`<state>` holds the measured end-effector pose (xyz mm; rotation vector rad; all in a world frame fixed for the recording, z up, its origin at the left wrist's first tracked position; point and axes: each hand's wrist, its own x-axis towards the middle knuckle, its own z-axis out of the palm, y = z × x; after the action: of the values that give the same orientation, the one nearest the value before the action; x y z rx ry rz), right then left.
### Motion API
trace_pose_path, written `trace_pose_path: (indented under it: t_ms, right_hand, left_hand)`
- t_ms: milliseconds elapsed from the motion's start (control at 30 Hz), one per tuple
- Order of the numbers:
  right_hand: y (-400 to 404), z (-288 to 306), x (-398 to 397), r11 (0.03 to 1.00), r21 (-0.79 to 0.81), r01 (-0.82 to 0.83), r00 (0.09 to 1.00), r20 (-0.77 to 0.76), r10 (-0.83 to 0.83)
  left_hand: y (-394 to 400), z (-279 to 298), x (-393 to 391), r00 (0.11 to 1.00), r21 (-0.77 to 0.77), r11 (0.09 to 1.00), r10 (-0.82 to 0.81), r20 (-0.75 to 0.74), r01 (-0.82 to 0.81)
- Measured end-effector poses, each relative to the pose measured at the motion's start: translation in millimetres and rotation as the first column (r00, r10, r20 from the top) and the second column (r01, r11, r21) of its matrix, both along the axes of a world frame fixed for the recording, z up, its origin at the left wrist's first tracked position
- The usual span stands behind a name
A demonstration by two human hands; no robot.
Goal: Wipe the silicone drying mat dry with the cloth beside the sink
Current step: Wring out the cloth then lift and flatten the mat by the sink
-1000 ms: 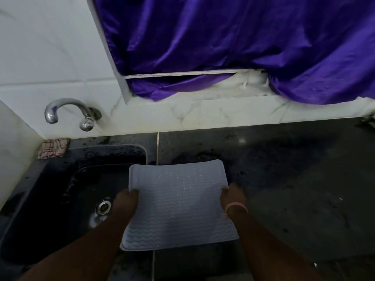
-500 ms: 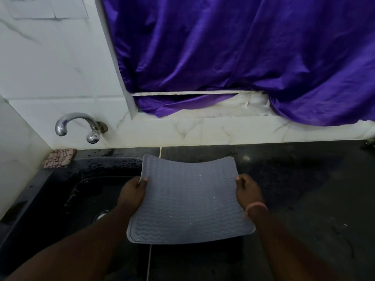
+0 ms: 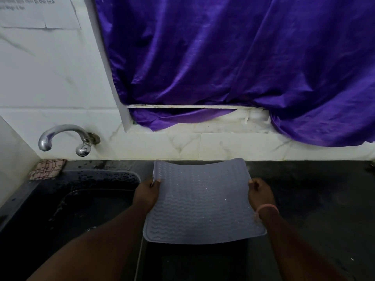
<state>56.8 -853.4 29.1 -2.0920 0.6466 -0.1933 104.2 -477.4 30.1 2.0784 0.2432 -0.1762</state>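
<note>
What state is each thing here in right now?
Silicone mat: held up, sagging, droplets on it.
Left hand: grips mat's left edge.
Right hand: grips mat's right edge.
Checked cloth: folded, untouched, behind sink.
Tap: no water running.
Sink: rim wet.

White marble-pattern tiled wall (image 3: pixel 50 78), dim lighting, purple satin curtain (image 3: pixel 233 57) draped over a window recess with a white sill (image 3: pixel 203 126), chrome tap (image 3: pixel 65 136) wall-mounted at left, printed paper notice (image 3: pixel 38 13) fixed at upper left, black stone table (image 3: pixel 314 199) below
</note>
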Motion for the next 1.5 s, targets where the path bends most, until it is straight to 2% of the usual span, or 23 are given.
trace_pose_path:
  t_ms: [200,433,967,1400,1500]
  right_hand:
    - [-15.9,-11.4,37.6,1.0,0.007,0.015,1.0,-0.027,-0.015]
    - [-37.9,-36.1,65.2,1.0,0.007,-0.018,0.997,-0.069,0.018]
    - [-49.3,-76.2,59.0,0.998,0.042,0.042,0.996,-0.075,-0.039]
    - [-63.3,-75.2,66.2,0.995,0.095,0.029,0.998,0.061,-0.035]
    - [-63.7,-77.1,68.8,0.997,0.076,0.022,1.0,0.014,-0.023]
  left_hand:
    - [-23.9,-4.7,35.5,0.999,0.029,0.999,0.024,0.022,-0.024]
    - [-44.7,-32.3,58.2,0.997,0.107,0.994,0.034,-0.065,-0.027]
    - [-41.4,-59.5,68.0,0.999,0.061,0.998,0.029,-0.039,-0.027]
    - [-45.3,-63.7,60.9,0.993,-0.146,0.983,0.113,-0.027,-0.116]
    - [-46.3,-67.7,63.0,0.992,-0.146,0.983,0.106,-0.068,-0.114]
